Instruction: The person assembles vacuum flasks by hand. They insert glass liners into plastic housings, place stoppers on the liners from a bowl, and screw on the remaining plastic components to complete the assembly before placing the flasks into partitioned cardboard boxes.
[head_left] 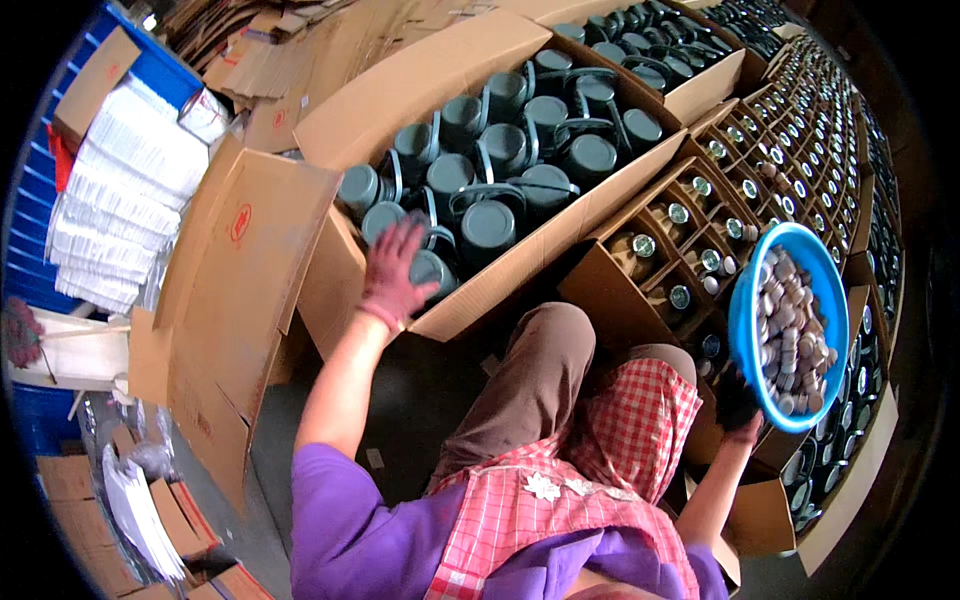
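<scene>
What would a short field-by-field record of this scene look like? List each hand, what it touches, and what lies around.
Left hand: gloved left hand reaches onto a dark round lidded container
Right hand: right hand holds the rim of a blue basin
Basin contents: many small caps
Container store: open cardboard box full of dark containers
Nearby: divided cartons of jars, stacked white sheets

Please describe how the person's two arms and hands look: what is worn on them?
The left hand wears a reddish-pink knit glove, the right hand a dark one. Both arms have short purple sleeves ending near the shoulder; the forearms are bare. A red-and-white checked apron covers the front.
</scene>
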